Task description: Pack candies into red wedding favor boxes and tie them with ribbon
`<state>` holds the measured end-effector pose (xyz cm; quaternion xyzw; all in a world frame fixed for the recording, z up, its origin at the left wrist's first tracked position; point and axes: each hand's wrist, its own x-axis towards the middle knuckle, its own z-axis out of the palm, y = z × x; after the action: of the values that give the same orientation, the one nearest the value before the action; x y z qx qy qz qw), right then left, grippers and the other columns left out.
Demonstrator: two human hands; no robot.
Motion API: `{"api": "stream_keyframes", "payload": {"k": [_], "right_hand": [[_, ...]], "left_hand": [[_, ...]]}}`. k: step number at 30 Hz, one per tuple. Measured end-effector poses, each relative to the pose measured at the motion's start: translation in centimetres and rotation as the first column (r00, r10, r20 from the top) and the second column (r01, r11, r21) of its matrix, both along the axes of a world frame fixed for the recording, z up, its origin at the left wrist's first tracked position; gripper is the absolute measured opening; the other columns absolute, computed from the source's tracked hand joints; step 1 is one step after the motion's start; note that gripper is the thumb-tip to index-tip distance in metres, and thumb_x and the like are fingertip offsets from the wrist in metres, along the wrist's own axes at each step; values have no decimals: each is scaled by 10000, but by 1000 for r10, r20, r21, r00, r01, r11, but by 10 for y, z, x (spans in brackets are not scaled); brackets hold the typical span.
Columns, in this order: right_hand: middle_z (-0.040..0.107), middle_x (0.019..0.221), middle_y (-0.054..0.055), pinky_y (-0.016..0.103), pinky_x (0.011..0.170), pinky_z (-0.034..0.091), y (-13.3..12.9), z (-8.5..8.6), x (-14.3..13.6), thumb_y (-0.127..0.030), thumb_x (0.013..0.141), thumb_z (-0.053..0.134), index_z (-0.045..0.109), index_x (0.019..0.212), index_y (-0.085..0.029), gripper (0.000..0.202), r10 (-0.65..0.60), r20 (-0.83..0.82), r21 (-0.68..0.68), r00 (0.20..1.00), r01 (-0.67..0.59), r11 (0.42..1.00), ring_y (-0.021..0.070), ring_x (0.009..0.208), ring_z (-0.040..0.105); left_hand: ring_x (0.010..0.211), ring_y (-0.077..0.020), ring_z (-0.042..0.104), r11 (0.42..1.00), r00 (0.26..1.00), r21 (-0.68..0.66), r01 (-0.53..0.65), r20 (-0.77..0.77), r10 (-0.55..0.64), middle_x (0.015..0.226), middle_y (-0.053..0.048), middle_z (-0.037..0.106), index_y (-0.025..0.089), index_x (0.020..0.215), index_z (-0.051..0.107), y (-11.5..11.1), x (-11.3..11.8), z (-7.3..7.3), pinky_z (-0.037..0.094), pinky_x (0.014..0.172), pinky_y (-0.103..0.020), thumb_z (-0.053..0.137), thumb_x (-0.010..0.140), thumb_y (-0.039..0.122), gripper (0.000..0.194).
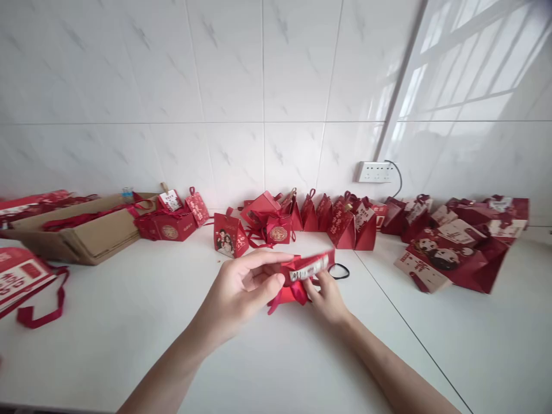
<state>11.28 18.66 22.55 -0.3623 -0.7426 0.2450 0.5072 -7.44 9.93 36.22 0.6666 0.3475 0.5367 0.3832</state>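
Near the middle of the white table, my left hand (244, 290) curls round the left side of a small red box (287, 294) with a dark red ribbon (298, 292). Its thumb and fingers press on the box's upper part. On the right side, my right hand (328, 299) has its fingers at the ribbon and under a red and white tag (309, 266), which stands tilted over the box. The right fingertips are partly hidden by the tag. Just behind the right hand lies a black loop (340, 271).
Behind the hands stand a red box with a printed couple (225, 241) and several red boxes (345, 224). At left are a cardboard tray (101, 238) and a loose ribbon (43, 316). Larger red boxes (466, 259) stand right. A socket strip (376, 171) is by the tiled wall.
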Motion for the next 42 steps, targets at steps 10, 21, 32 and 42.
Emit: {"api": "stream_keyframes", "payload": {"k": [10,21,32,42], "right_hand": [[529,1017,85,323,739,565,-2,-3,-7,-414,894,435,500,855,-209,218,22,85,-18,996,-21,1000,179,909,575],[570,928,78,340,726,509,-102,16,56,-230,923,411,542,934,-206,134,-229,29,42,973,228,973,188,853,583],[569,792,34,402,893,424,-198,-51,42,-29,831,448,516,904,-167,170,-157,162,245,974,114,963,149,755,557],[582,853,27,245,664,484,-188,-5,36,-301,949,384,519,967,-218,159,94,32,-149,995,-89,985,139,762,581]], "left_hand": [[1018,-227,596,835,718,417,360,-695,37,1115,-80,629,214,1062,593,-25,64,-130,496,835,-352,583,830,339,264],[1118,-187,540,758,495,419,500,-857,147,1186,-43,631,202,1079,596,-117,46,-222,368,1021,-353,449,880,493,383],[941,-140,643,822,540,488,294,-795,278,1076,-34,671,156,1002,596,-129,2,-218,535,782,-223,511,888,264,178],[539,-75,646,929,961,362,73,-275,31,811,-29,663,171,849,487,-109,11,-131,510,489,-135,462,892,120,71]]}}
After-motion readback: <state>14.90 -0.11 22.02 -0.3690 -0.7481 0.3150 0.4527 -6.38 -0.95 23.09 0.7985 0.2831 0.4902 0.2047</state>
